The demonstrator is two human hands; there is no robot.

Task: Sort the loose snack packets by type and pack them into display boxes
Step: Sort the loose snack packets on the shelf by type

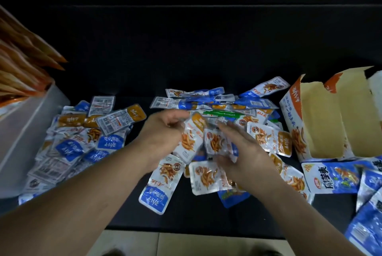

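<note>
Forearms reach in from the bottom edge over the table (206,53), which has a black surface.

Left hand (163,133): fingers curled, pinching an orange-tab packet (188,142) near table centre.

Right hand (251,152): fingers near straight, laid over a second packet (215,142) that touches the first. Thumb sits below it, but with the blur I cannot tell whether it grips.

Loose packets:
- Centre pile (206,102) behind the hands, mostly blue-tab, with one green packet (223,114) in it.
- Left pile (82,144), mixed blue and orange, several back side up showing barcodes.
- One blue packet (159,185) lies flat between the forearms, just beside the left wrist.

Display box (330,115) at right, open side up, orange and blue print, bare cardboard inside. Orange-tab packets lie against its left wall. Large blue pack (334,177) lies flat just in front of it, with more blue packets (368,220) at the lower right edge.

Grey bin (31,131) at far left, touching the left pile. Orange packs (22,63) stand tilted in it, fanned toward centre.

Floor tiles (186,243) show below the table edge.
</note>
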